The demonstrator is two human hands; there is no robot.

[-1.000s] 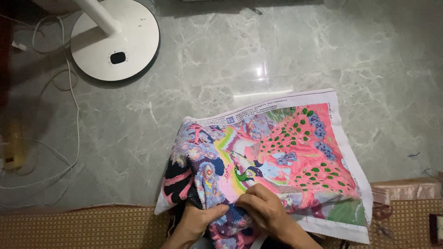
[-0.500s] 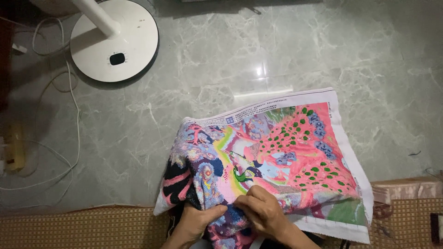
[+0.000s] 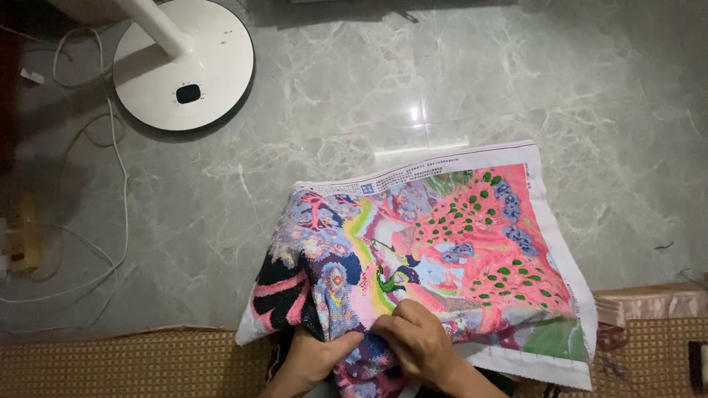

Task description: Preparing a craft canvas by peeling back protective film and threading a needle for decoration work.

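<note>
Partly hidden: wrists and forearms run off the bottom edge; any needle or thread between the fingers is too small to make out.
Canvas (image 3: pixel 450 258): one embroidery cloth, lower centre, pink ground with green spots, blue and black patches at left, white border, left side bunched.
Left hand (image 3: pixel 313 357): closed on the canvas's bunched lower fold.
Right hand (image 3: pixel 417 343): fingers curled, pinching the canvas.
Count: two hands, one white fan base (image 3: pixel 184 70) upper left, one mat (image 3: pixel 125 365) along the bottom.
</note>
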